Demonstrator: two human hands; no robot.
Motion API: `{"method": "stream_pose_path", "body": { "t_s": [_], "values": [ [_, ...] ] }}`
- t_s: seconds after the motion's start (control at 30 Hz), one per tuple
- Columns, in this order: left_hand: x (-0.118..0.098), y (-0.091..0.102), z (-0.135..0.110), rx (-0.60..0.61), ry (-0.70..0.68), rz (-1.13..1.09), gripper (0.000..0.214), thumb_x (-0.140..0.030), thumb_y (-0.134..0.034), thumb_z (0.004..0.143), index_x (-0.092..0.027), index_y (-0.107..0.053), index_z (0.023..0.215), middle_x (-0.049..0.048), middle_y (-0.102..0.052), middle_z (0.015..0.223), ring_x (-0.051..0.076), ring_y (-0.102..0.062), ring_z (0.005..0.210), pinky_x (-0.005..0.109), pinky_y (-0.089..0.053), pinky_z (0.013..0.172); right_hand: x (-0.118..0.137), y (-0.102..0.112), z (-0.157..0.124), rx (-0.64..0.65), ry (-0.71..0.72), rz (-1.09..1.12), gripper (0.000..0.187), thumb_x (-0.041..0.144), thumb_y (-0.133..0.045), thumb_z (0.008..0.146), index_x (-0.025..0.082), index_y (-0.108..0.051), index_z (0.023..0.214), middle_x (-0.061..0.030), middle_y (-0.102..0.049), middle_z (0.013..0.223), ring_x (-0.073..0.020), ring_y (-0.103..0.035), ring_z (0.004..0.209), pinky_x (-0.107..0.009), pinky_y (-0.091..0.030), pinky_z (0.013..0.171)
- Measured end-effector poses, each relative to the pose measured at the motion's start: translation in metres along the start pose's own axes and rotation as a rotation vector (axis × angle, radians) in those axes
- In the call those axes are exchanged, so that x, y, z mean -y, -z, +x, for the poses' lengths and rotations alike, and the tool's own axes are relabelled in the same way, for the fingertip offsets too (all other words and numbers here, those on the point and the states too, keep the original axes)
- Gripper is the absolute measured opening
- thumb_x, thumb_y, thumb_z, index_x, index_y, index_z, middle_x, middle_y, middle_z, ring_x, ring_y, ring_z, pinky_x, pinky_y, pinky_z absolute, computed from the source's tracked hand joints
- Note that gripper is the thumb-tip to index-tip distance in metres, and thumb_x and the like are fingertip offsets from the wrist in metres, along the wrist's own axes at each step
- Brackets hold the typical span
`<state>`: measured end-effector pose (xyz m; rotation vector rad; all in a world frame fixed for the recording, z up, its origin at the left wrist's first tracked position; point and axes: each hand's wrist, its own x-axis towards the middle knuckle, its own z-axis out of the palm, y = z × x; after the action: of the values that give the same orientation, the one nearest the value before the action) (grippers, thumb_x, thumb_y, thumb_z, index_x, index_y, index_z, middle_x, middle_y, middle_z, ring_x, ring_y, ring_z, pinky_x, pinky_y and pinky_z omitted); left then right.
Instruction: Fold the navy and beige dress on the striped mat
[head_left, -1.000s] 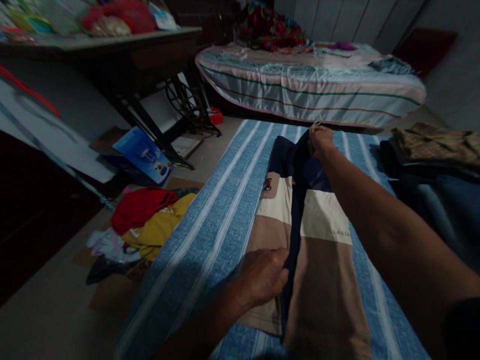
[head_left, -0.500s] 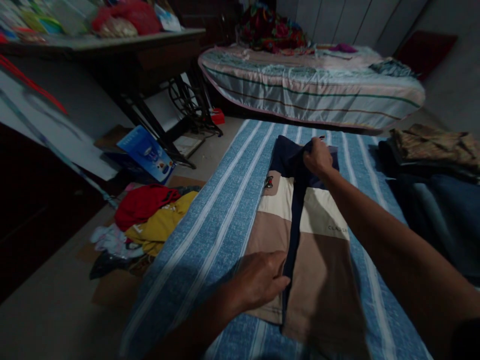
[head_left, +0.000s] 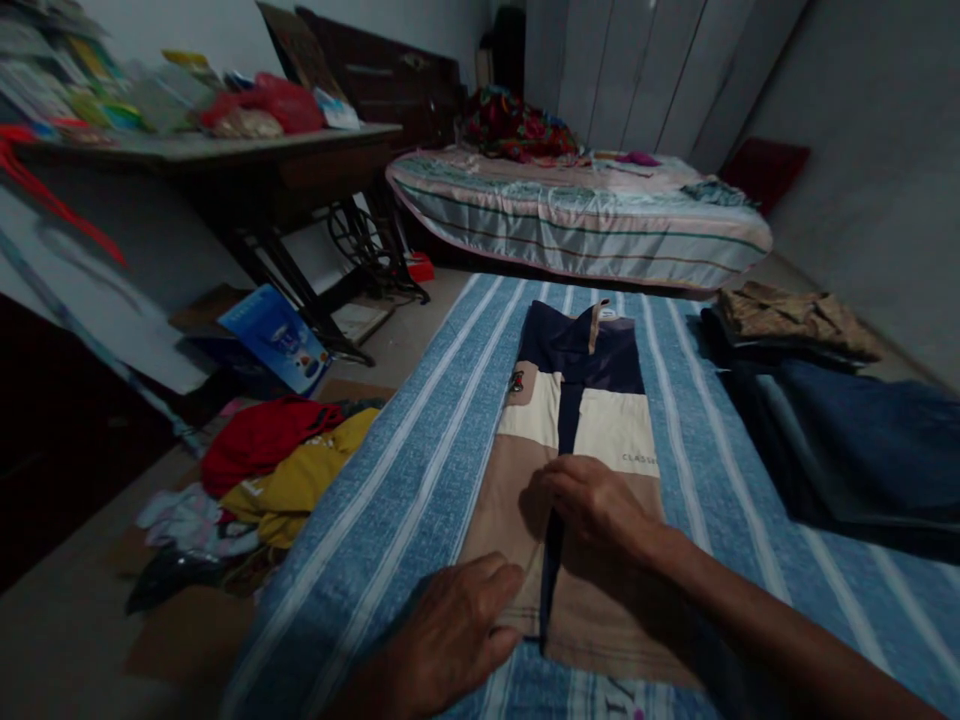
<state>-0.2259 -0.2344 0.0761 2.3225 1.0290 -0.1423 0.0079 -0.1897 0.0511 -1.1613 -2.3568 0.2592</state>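
Observation:
A color-block shirt [head_left: 514, 470] in navy, cream and brown lies lengthwise on a blue striped bed sheet [head_left: 420, 440]. Its two side panels are laid toward the middle, with a navy strip showing between them. A tan placket is at the far end, a small patch on the left panel, and lettering on the right one. My right hand [head_left: 596, 500] is over the middle strip, fingers pinched together at the inner edge of the left panel. Near the lower left hem rests my left hand [head_left: 461, 625], its thumb apart from its fingers, lying on the fabric.
Folded dark trousers [head_left: 862, 430] and a patterned brown garment [head_left: 795, 320] are stacked at right. On the floor at left lie red and yellow clothes [head_left: 274, 450] and a blue box [head_left: 277, 335]. A treadle table [head_left: 300, 150] and another bed [head_left: 585, 220] stand beyond.
My right hand has left the collar end and come down to the middle of the shirt. My left hand has shifted slightly left and nearer. The view has tilted up.

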Motion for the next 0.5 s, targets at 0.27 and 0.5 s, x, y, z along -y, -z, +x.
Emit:
{"method": "stream_pose_path", "body": {
  "t_s": [0.27,0.5],
  "values": [
    [0.005,-0.004,-0.012,-0.099,0.009,0.052,0.025,-0.011,-0.055,0.073,-0.022,-0.051,0.094,0.001,-0.052,0.096,0.018,-0.052,0.092,0.029,-0.041,0.078,0.055,-0.008,-0.028,0.07,0.101,0.029,0.014,0.015,-0.053,0.085,0.019,-0.058,0.097,-0.0076,-0.061,0.102,-0.019,-0.053,0.101,-0.033,-0.042,0.088],
    [0.009,-0.005,-0.018,-0.143,0.027,0.088,0.017,-0.01,-0.055,0.075,-0.02,-0.052,0.088,0.0018,-0.052,0.095,0.018,-0.051,0.091,0.03,-0.041,0.077,0.06,-0.018,-0.032,0.127,0.107,0.044,0.014,0.012,-0.057,0.08,0.018,-0.057,0.092,-0.0067,-0.06,0.097,-0.0193,-0.052,0.098,-0.032,-0.042,0.085]
  ]
}}
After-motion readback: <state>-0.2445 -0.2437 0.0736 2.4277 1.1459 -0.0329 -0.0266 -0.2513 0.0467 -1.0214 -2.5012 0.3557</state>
